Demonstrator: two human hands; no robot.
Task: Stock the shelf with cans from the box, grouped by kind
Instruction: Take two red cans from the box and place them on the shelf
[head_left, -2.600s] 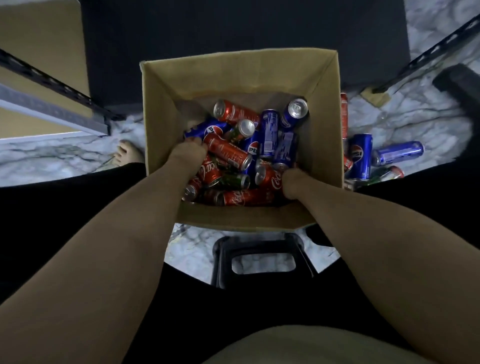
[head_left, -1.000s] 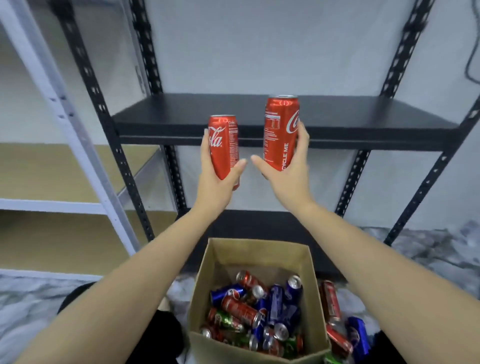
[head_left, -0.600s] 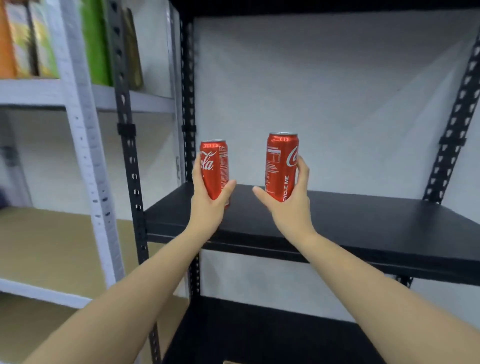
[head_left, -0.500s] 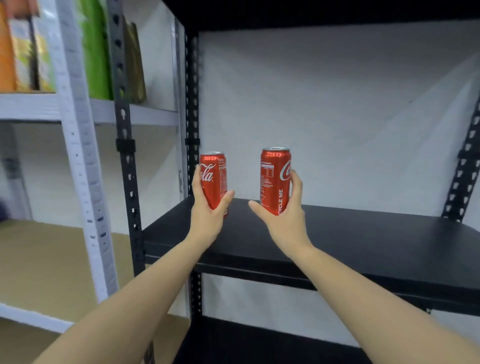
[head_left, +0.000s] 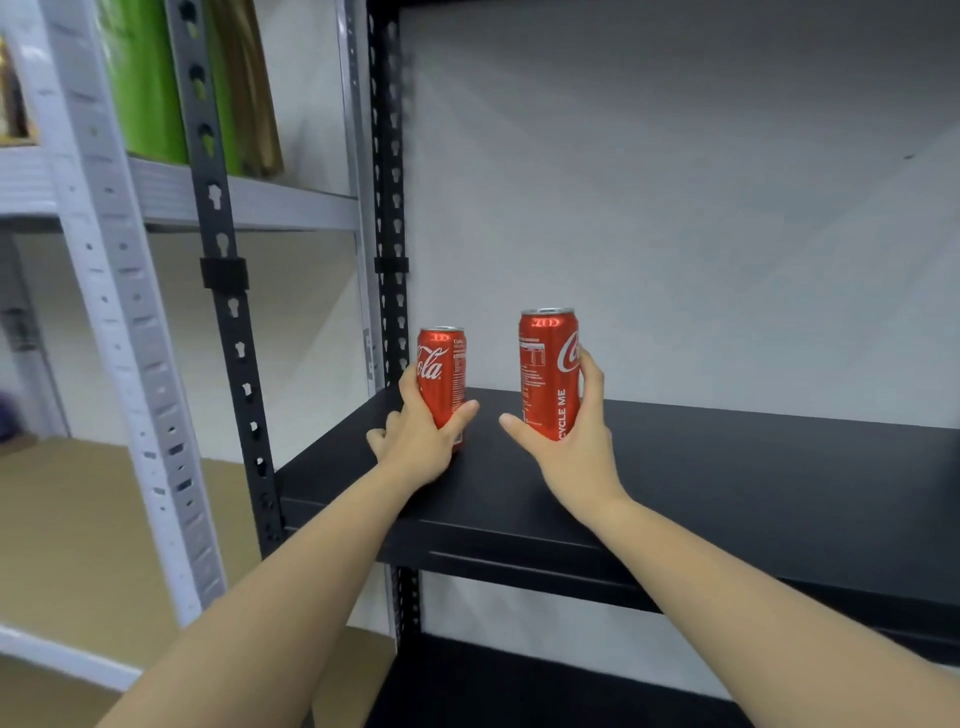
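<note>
My left hand (head_left: 418, 441) grips a red Coca-Cola can (head_left: 443, 379) upright at the back left corner of the black shelf board (head_left: 727, 478), its base at the board. My right hand (head_left: 574, 441) grips a second red Coca-Cola can (head_left: 548, 371), also upright, about a can's width to the right; I cannot tell whether its base touches the board. No other cans stand on this shelf. The box of cans is out of view below.
A black perforated upright (head_left: 387, 208) rises just left of the cans. Further left stands a grey rack (head_left: 119, 312) with green and brown packs (head_left: 150, 83) on its upper shelf. A lower black shelf (head_left: 545, 691) sits beneath. The wall is close behind.
Both hands have carried the red cans from the box up to the shelf and lowered them toward the board's back left; the view has risen and the box has left the frame.
</note>
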